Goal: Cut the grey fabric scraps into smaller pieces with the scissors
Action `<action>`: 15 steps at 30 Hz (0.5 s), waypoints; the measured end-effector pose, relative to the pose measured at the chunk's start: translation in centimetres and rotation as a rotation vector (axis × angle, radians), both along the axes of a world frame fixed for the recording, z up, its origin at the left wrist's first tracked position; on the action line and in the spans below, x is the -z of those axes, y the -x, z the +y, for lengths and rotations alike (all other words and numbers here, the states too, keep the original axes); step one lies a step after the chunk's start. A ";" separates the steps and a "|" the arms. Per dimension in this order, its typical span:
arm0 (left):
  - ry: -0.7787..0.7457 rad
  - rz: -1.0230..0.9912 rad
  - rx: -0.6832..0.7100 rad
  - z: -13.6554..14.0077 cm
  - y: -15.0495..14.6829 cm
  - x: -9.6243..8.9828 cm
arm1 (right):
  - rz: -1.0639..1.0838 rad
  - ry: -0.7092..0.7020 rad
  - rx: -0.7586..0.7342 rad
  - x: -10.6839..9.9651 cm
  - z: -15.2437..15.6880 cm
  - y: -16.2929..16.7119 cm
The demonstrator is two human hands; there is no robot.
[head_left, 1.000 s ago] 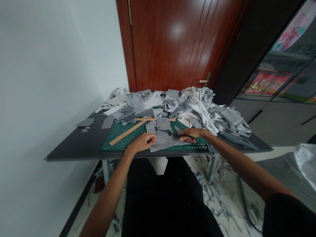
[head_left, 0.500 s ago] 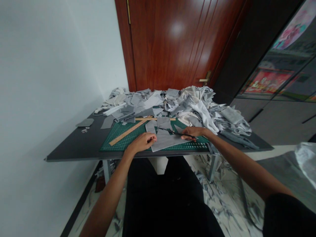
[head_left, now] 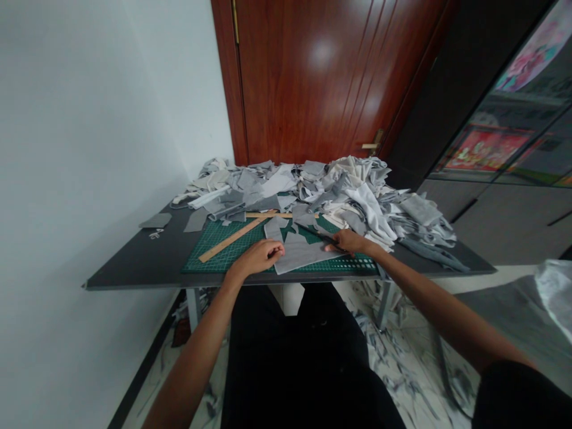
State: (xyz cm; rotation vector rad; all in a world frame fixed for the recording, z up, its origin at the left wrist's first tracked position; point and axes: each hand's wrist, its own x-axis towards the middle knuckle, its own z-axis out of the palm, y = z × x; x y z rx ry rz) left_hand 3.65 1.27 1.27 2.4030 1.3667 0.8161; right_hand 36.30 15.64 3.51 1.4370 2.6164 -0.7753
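Gray fabric point(head_left: 299, 255) with a jagged, notched upper edge lies on a green cutting mat point(head_left: 223, 239). My right hand point(head_left: 348, 241) is closed round the handles of dark scissors point(head_left: 315, 232). Their blades point up and left across the mat, just above the fabric, with the tips by a smaller cut gray piece point(head_left: 304, 215). My left hand point(head_left: 261, 257) rests at the fabric's left edge with its fingers curled in. Whether it pinches anything is hidden.
A wooden ruler point(head_left: 236, 239) slants over the mat, and another wooden strip point(head_left: 254, 215) lies crosswise behind it. A heap of gray and white scraps point(head_left: 357, 179) fills the table's back and right. A gray piece point(head_left: 155, 221) lies at the left. Scraps litter the floor.
The smaller cut piece has shifted away from the large fabric, towards the heap. The scissors have moved slightly up and right with my right hand. My left hand stays in place.
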 end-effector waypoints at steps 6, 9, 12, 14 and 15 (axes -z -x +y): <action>0.000 -0.037 0.007 0.1 0.2 0.5 | -0.095 -0.117 0.034 -0.7 1.1 -1.0; 0.012 -0.043 0.003 0.2 0.3 0.6 | -0.085 -0.052 -0.081 -1.8 1.2 -1.9; 0.010 -0.023 0.024 0.2 0.2 0.5 | -0.123 0.030 -0.205 -3.0 0.9 -2.6; -0.002 -0.005 0.045 0.3 0.2 0.4 | -0.151 0.070 -0.274 -3.8 0.7 -3.0; -0.008 0.000 0.054 0.4 0.2 0.4 | -0.161 0.073 -0.291 -4.2 0.5 -3.2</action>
